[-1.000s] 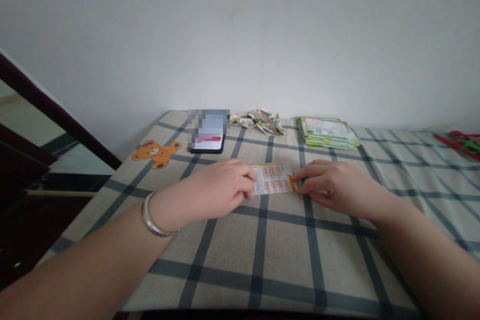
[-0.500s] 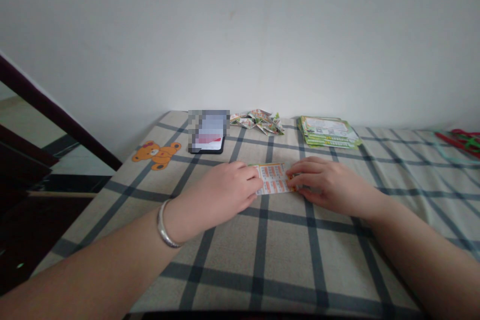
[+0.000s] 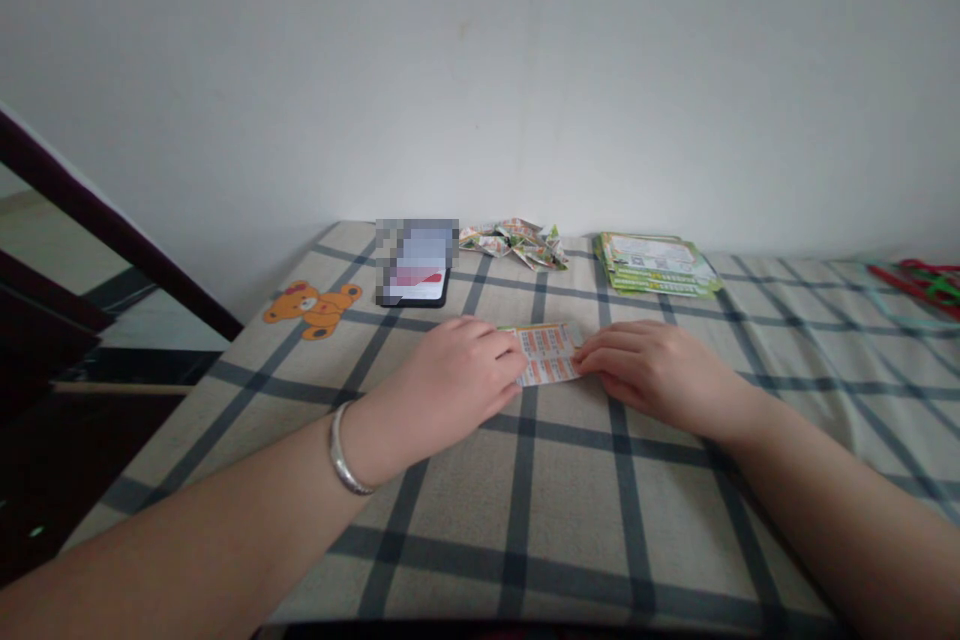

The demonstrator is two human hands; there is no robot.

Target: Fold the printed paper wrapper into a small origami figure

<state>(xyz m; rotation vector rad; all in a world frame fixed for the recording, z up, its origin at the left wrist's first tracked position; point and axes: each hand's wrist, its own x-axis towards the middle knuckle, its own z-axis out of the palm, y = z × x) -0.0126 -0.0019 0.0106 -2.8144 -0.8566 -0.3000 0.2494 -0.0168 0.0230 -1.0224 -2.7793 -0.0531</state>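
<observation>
A left hand [image 3: 457, 375], fingers bent over one end, and a right hand [image 3: 664, 370], fingertips together at the other, hold a small rectangular orange-and-white printed paper [image 3: 550, 355] on the checked tabletop [image 3: 465, 540], apparently to keep it flat and aligned. Crumpled printed paper pieces [image 3: 517, 242] and a neat stack of green-edged printed sheets [image 3: 656, 265] sit by the wall [image 3: 480, 70], likely set back to leave working room.

Smooth, shiny metal bangle [image 3: 346, 450]; matt woven-cloth tablecloth [image 3: 465, 530]; printed paper sheet [image 3: 549, 354]; smooth matt wall [image 3: 487, 70].
</observation>
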